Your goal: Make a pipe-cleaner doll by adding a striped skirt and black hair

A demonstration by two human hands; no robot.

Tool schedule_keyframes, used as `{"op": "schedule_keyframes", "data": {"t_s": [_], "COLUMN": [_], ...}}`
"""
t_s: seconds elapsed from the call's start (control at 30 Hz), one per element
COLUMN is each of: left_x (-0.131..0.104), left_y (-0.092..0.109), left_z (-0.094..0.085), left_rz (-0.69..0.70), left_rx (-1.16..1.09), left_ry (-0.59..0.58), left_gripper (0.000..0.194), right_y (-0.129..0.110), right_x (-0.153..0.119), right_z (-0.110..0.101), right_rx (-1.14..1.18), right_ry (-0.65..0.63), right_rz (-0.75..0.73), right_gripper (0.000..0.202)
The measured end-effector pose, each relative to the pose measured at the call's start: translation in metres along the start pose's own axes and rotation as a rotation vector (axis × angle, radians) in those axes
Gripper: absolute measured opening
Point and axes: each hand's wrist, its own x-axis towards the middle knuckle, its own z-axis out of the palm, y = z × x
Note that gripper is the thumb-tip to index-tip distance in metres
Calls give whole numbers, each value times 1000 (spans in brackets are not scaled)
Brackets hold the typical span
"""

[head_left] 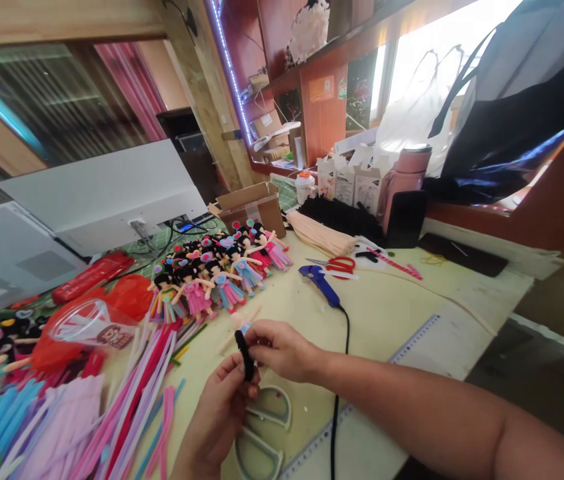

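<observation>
A short black fuzzy strip (245, 355) stands nearly upright between my two hands. My left hand (219, 407) pinches its lower part from below. The fingers of my right hand (279, 348) are closed on its side, near the middle. Just under my hands lie scissors with grey-white handles (285, 408), their blades hidden. Behind the black strip, a small light-coloured piece (246, 327) is partly covered by my right hand.
Many small dolls (222, 273) stand behind my hands. Coloured fuzzy strips (127, 400) fill the left. A blue glue gun (325, 285), its black cable, red-handled scissors (342, 267) and a ruler (412, 340) lie to the right. A cardboard box (257, 210) is farther back.
</observation>
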Motion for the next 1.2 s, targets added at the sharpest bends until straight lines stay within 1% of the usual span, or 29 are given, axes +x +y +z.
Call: {"op": "schedule_keyframes", "data": {"t_s": [0.07, 0.17, 0.27, 0.37, 0.53, 0.7, 0.8, 0.93, 1.03, 1.07, 1.13, 1.2], "left_x": [0, -1, -2, -2, -2, 0, 1, -1, -3, -3, 0, 3], "left_y": [-1, -1, 0, 0, 1, 0, 0, 1, -1, -2, -3, -4], "left_z": [0, 1, 3, 6, 8, 6, 4, 4, 6, 6, 5, 2], "left_rz": [-23, -42, -62, -72, -64, -38, -31, -8, 8, 5, 20, 43], "left_rx": [-45, -90, -117, -127, -119, -114, -105, -94, -133, -153, -174, -184], "left_ry": [-3, 5, 21, 39, 53, 26, 10, -26, -14, -2, 30, 77], "left_gripper": [41, 40, 43, 44, 44, 42, 41, 40, 39, 40, 40, 40], "right_y": [0, -1, 0, 2, -1, -8, -10, -10, -10, -9, -9, -9], "right_x": [0, 0, 0, 0, 1, 4, 6, 6, 2, 1, -1, -1], "right_z": [-1, -2, -1, 0, 0, 0, -1, -1, -3, -4, -7, -10], "right_rx": [-64, -119, -112, -51, 100, 228, 283, 330, 312, 299, 285, 249], "right_ry": [14, 29, 29, 33, 21, 26, 35, 10, -6, -4, -12, -60], "right_rz": [-43, -68, -60, -38, 45, 114, 205, 308, 281, 240, 154, 122], "right_gripper": [11, 13, 13, 13, 14, 15, 14, 11, 5, 8, 20, 23]}}
